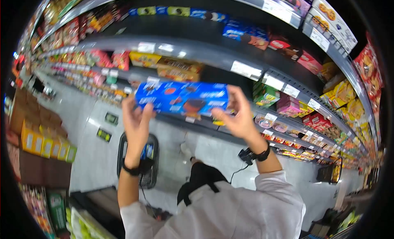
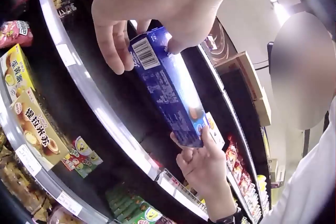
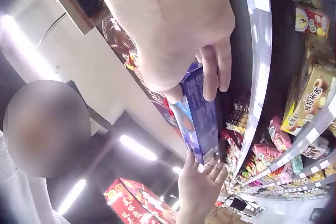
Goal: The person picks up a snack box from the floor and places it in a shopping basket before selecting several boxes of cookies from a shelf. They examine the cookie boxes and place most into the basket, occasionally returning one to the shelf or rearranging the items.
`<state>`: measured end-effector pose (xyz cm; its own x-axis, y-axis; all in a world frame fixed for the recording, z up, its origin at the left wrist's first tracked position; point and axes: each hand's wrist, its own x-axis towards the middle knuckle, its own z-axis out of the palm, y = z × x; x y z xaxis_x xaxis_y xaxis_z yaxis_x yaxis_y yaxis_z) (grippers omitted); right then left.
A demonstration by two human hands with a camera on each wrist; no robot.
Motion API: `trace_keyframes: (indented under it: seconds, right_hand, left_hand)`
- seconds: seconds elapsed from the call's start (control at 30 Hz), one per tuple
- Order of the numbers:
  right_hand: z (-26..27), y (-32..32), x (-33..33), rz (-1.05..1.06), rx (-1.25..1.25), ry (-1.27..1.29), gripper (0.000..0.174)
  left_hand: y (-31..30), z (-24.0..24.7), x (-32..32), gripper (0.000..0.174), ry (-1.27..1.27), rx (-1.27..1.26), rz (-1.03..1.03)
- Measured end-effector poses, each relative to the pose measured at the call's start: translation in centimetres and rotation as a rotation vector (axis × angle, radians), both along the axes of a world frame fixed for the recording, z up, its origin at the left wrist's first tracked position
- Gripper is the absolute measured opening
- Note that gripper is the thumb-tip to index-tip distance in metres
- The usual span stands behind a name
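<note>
A long blue biscuit box [image 1: 180,97] is held level in front of the shelves, each hand at one end. My left hand [image 1: 137,120] grips its left end, thumb on the face toward me and fingers behind. At the other end my right hand [image 1: 240,116] holds it the same way. The left wrist view shows a barcode on the side of the box [image 2: 168,87], beside the left fingers. In the right wrist view the right fingers [image 3: 210,74] bend over the near end of the box, and the left hand [image 3: 197,192] supports the far end.
Shelves carry blue biscuit packs [image 1: 246,33], a brown and yellow box [image 1: 178,68] and bagged snacks [image 1: 342,93]. On the floor below stands a dark shopping basket [image 1: 152,179] with blue packs [image 1: 148,150] inside. Yellow cartons [image 1: 41,140] stand at the left.
</note>
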<state>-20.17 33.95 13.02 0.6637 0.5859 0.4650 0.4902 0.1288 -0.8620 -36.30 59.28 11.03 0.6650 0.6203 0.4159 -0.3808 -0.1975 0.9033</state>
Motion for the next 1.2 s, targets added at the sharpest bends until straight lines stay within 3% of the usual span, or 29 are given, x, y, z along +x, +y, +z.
trace_keyframes:
  seconds: [0.03,0.07,0.13,0.43,0.63,0.73,0.87,0.93,1.0,1.13,1.2]
  right_hand:
    - [1.1,-1.1,0.0,-0.044,-0.073,-0.023,0.065]
    - [2.0,-1.8,-0.3,-0.080,-0.135,-0.030,0.063]
    - [3.1,-1.8,-1.1,0.055,0.098,0.147,0.057]
    - [5.6,-5.1,1.2,0.041,0.157,0.190,0.053]
    - [6.9,-6.3,6.9,-0.071,0.114,0.092,0.059]
    - [8.1,-7.9,11.6,-0.157,0.043,-0.044,0.059]
    - [9.4,-10.4,17.3,-0.332,-0.237,-0.323,0.060]
    - [9.1,-11.1,19.7,-0.460,-0.480,-0.451,0.060]
    - [8.9,-11.5,22.1,-0.418,-0.563,-0.337,0.060]
    - [6.3,-11.3,26.8,-0.506,-0.544,-0.549,0.061]
    - [7.1,-11.0,27.5,-0.473,-0.748,-0.350,0.056]
  left_hand:
    - [-0.8,1.7,-0.4,0.044,0.114,-0.005,0.020]
    - [-1.2,2.4,-0.3,0.046,0.022,-0.019,-0.022]
    - [-1.0,3.8,-0.6,0.043,0.050,0.064,-0.029]
    - [-4.0,9.2,1.3,0.038,0.059,0.118,-0.086]
    - [-4.7,10.0,9.9,0.040,0.006,0.183,-0.145]
    - [-5.7,11.3,15.4,0.054,-0.020,0.158,-0.170]
    - [-7.6,12.7,21.9,0.060,0.187,0.237,-0.172]
    - [-8.4,12.2,24.7,0.063,0.167,0.215,-0.205]
    - [-9.0,11.8,27.0,0.065,0.313,0.266,-0.220]
    - [-7.9,9.9,32.0,0.076,0.476,0.466,-0.144]
    - [-6.6,9.1,34.1,0.076,0.557,0.501,-0.206]
